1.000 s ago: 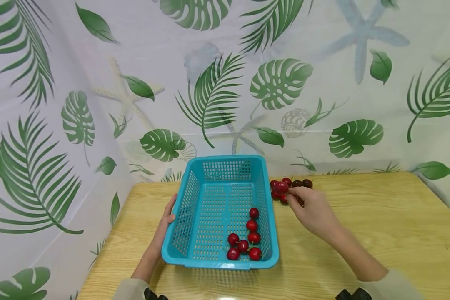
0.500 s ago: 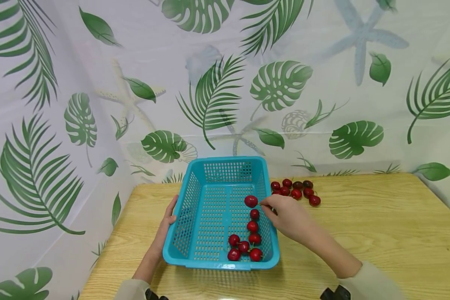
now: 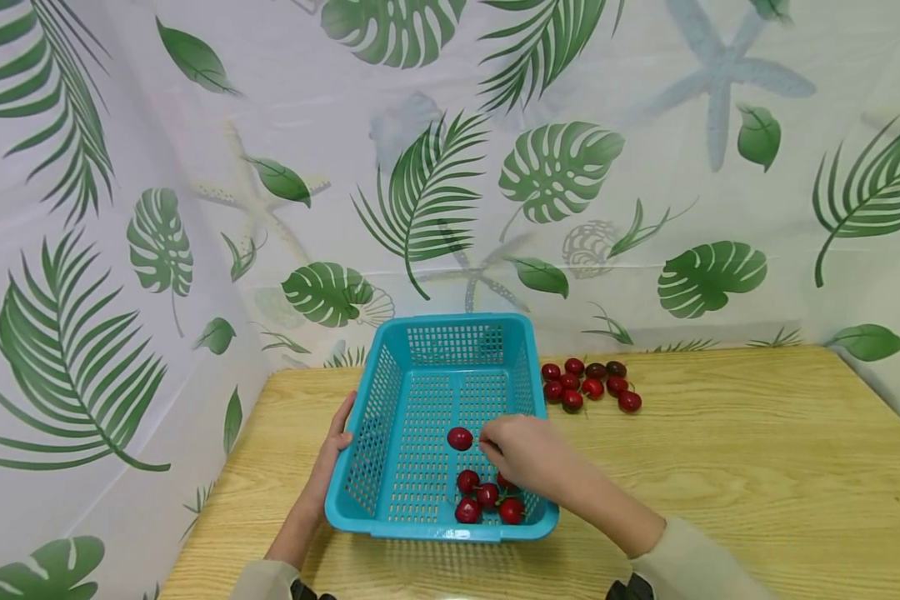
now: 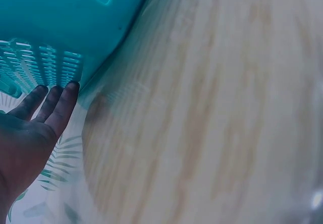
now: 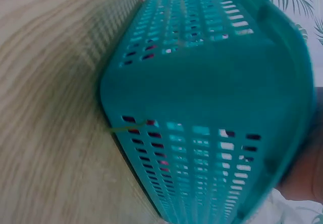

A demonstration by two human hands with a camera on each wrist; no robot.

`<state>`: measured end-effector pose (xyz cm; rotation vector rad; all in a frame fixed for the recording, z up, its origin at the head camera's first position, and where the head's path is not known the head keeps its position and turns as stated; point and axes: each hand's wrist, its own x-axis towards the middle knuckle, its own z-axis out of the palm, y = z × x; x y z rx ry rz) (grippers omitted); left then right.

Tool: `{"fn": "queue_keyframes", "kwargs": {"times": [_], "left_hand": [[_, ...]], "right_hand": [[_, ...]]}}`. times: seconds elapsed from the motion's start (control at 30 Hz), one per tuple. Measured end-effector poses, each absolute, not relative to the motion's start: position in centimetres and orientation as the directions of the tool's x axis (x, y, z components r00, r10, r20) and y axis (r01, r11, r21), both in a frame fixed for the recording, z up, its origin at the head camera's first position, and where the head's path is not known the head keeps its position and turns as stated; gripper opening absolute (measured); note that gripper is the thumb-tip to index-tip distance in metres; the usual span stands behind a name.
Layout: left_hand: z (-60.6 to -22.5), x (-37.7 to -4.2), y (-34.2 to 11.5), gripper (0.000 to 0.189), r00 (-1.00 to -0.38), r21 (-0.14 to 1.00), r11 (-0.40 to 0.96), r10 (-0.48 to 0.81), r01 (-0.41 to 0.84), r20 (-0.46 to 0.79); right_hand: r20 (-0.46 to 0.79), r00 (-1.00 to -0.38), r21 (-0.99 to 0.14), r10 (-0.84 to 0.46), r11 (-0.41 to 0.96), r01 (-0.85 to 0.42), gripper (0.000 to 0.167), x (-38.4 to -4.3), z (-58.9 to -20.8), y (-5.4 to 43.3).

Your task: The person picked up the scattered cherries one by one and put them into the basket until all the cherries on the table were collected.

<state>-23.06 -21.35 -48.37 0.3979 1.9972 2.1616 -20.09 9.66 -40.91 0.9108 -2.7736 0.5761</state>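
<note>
My left hand [image 3: 330, 446] lies along the left side of the blue plastic basket [image 3: 441, 531], its thumb at the rim. Straight fingers [image 4: 59, 108] touch the outer mesh wall in the left wrist view. Inside the basket my right hand [image 3: 528, 454] pinches a dark red cherry [image 3: 460, 439] by its stem, holding it above the bottom. Several cherries [image 3: 487, 495] lie in the basket's near right corner, some partly hidden by my right hand. In the right wrist view the basket wall [image 5: 202, 82] hides most of that hand.
Several loose cherries [image 3: 592, 388] lie on the wooden table [image 3: 757, 467], right of the basket near the back edge. A leaf-printed cloth [image 3: 450, 192] hangs behind and on the left.
My right hand has carried the cherry by its stem from the loose group, over the basket's right rim, and leftward and nearer inside it. The left hand has stayed at the basket's side.
</note>
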Motion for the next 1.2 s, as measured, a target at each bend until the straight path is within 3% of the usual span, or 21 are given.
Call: {"fn": "queue_keyframes", "kwargs": {"times": [0.23,0.5,0.8,1.2], "left_hand": [[-48.3,-22.9,-21.3,0.067,-0.952,0.996,-0.059,0.294,0.066,0.080],[-48.3,-22.7,-21.1,0.068,-0.955,0.997,-0.049,0.288,0.063,0.074],[-48.3,-22.7,-21.1,0.067,-0.957,0.996,-0.039,0.278,0.077,0.085],[-48.1,-22.6,-21.0,0.068,-0.956,0.996,-0.045,0.281,0.073,0.083]], "right_hand": [[0.213,-0.833,-0.279,-0.510,0.785,-0.553,0.032,-20.6,-41.7,8.5],[0.089,-0.902,-0.255,-0.422,0.866,-0.430,0.025,-20.9,-42.0,7.9],[0.077,-0.892,-0.068,-0.445,0.890,-0.450,0.016,-20.6,-42.7,7.7],[0.067,-0.876,0.019,-0.477,0.879,-0.477,0.021,-20.7,-42.9,7.6]]}}
